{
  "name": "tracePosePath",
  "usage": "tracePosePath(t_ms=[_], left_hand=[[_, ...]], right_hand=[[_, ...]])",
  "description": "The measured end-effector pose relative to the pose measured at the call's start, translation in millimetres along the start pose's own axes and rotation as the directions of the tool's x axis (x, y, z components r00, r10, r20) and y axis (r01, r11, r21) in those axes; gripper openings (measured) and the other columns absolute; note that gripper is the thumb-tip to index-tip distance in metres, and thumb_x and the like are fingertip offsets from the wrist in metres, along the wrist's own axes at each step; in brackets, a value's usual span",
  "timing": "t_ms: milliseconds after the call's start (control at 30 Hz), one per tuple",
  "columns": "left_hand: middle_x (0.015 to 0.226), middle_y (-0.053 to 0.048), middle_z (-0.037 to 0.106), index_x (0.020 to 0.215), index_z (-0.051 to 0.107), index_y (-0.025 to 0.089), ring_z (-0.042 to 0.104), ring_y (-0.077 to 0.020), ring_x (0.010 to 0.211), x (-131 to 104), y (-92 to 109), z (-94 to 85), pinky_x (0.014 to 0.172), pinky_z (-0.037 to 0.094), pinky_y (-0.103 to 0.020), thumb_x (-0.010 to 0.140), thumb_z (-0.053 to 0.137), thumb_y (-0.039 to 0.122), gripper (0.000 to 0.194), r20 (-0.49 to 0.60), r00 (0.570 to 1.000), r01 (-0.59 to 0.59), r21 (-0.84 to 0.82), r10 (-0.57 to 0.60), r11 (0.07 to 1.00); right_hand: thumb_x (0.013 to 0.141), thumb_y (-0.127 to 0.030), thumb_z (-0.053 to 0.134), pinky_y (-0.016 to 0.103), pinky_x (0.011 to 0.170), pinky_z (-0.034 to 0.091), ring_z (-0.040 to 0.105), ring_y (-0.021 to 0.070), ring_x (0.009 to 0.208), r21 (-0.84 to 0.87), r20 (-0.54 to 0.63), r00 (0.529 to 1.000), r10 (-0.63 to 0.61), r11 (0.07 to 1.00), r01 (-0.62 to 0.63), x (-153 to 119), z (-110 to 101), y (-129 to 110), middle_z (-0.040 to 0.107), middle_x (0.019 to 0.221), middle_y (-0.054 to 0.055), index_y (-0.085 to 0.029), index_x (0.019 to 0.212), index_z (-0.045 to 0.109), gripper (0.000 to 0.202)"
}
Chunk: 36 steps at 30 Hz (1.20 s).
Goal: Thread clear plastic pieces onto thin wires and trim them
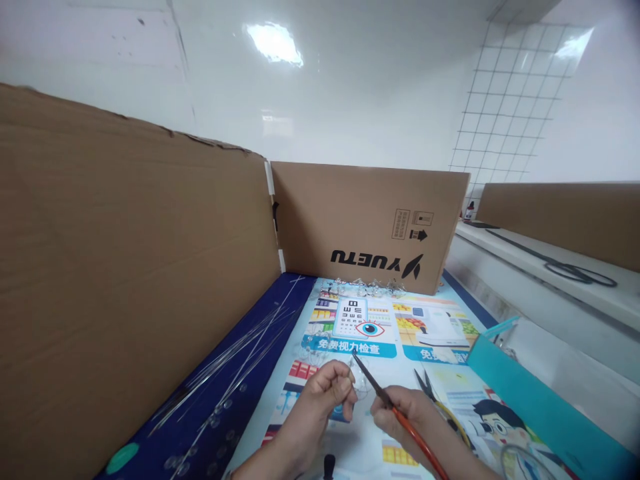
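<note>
My left hand (327, 397) is closed in a pinch, thumb against fingers, on a thin wire that is hard to make out. Fine wire and small clear pieces (364, 387) show just beside its fingertips. Wrapped in my right hand (410, 417) is a pair of pliers (373, 381) with orange-red handles and slim dark jaws. The jaw tips point up and to the left, just above the left fingertips. Beyond my right hand, a second tool with dark pointed blades (425, 385) and yellow handles lies on the printed mat (350, 430), partly hidden.
Cardboard panels (370, 207) stand at the left and back. Straight thin wires (235, 353) and clear beads (215, 421) lie on the blue cloth at left, near a green disc (123, 459). Clear pieces (367, 288) line the back. A teal box (530, 393) stands at right.
</note>
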State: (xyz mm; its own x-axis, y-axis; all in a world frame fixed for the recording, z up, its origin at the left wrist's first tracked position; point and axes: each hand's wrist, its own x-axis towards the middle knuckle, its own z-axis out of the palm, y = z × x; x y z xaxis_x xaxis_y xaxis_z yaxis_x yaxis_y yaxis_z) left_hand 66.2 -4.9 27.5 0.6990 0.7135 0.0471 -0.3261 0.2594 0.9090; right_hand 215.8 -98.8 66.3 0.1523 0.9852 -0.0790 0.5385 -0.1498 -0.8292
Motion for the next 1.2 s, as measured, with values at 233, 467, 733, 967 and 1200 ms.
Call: tracePosePath(t_ms=[233,467,733,967,1200], left_hand=[[0.064,0.001,0.057,0.074,0.051,0.015,0.047,-0.007,0.048,5,-2,-5.3,0.052,0.033,-0.021,0.08,0.057,0.031,0.018,0.019,1.0,-0.002,0.105,0.0,0.994],[0.063,0.001,0.056,0.072,0.05,0.016,0.046,-0.0072,0.045,9,-4,-7.9,0.048,0.032,-0.021,0.078,0.058,0.035,0.021,-0.007,1.0,0.007,0.21,-0.006,0.978],[0.069,0.0,0.057,0.076,0.049,0.015,0.048,-0.0073,0.05,6,-6,-3.5,0.053,0.034,-0.022,0.083,0.053,0.031,0.017,-0.011,0.999,-0.033,0.201,0.036,0.979],[0.069,0.0,0.056,0.075,0.048,0.015,0.048,-0.0078,0.05,5,-6,-1.1,0.053,0.034,-0.022,0.083,0.052,0.031,0.019,0.015,0.999,-0.039,0.205,0.037,0.978],[0.069,0.0,0.053,0.075,0.049,0.014,0.047,-0.0081,0.052,5,-11,-1.7,0.052,0.036,-0.022,0.083,0.052,0.03,0.018,0.041,0.998,-0.053,0.222,0.045,0.974]], right_hand=[[0.071,-0.039,0.06,0.019,0.048,0.029,0.042,0.0095,0.051,-0.22,-0.014,0.999,-0.032,0.975,0.028,3,-21,21,0.053,0.058,-0.003,-0.019,0.074,0.061,0.021],[0.074,-0.049,0.057,0.022,0.052,0.028,0.049,0.014,0.058,-0.45,-0.042,0.994,-0.097,0.89,0.068,0,-29,13,0.061,0.065,0.002,-0.02,0.074,0.06,0.029],[0.078,-0.042,0.052,0.019,0.05,0.03,0.047,0.0112,0.054,-0.295,0.008,0.996,-0.085,0.952,0.083,1,-18,26,0.059,0.064,-0.002,-0.021,0.089,0.06,0.025],[0.08,-0.041,0.049,0.018,0.051,0.034,0.049,0.0108,0.055,-0.266,0.035,0.996,-0.077,0.96,0.084,1,-15,21,0.059,0.066,-0.003,-0.022,0.088,0.057,0.022],[0.081,-0.04,0.049,0.019,0.052,0.037,0.048,0.0103,0.052,-0.205,0.029,0.996,-0.086,0.975,0.09,1,-10,20,0.057,0.063,-0.003,-0.022,0.089,0.056,0.021]])
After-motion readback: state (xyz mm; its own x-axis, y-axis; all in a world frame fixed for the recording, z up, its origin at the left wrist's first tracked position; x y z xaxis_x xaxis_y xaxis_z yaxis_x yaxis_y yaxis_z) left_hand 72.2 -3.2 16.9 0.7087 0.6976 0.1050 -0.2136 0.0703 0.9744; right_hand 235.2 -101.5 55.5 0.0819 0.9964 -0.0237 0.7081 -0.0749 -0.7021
